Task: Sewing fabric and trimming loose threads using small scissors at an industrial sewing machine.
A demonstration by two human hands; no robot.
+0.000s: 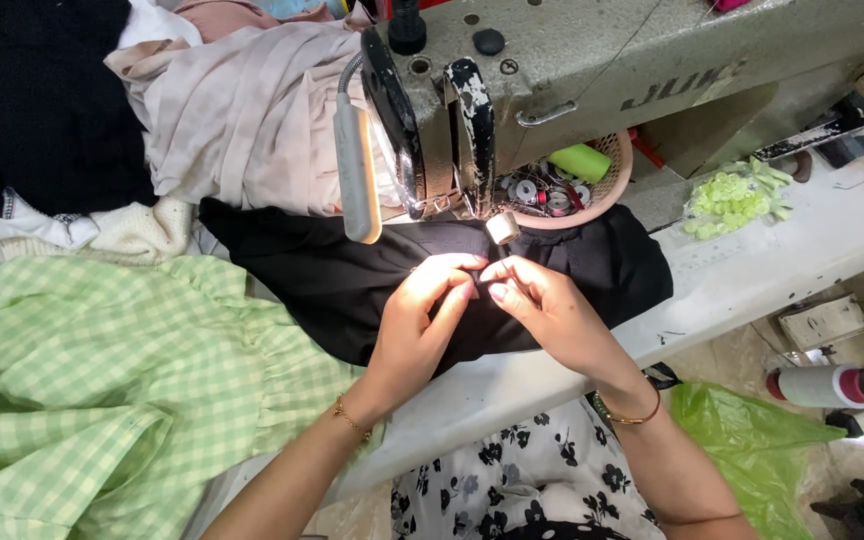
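White bench (752, 270); left hand (417, 325) and right hand (542, 310) pinch black cloth (352, 285) shut; keep it taut under needle.

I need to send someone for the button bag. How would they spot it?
Start at the grey sewing machine and follow the white table under its arm, away from the pink basket. The clear bag of buttons lies there, the only pale lime-green heap on the tabletop.

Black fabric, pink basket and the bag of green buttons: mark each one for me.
Black fabric (352, 285): head view, on its flat spread left of the hands.
Pink basket (620, 165): head view, on its right rim behind the machine.
Bag of green buttons (734, 198): head view, on the middle of the heap.
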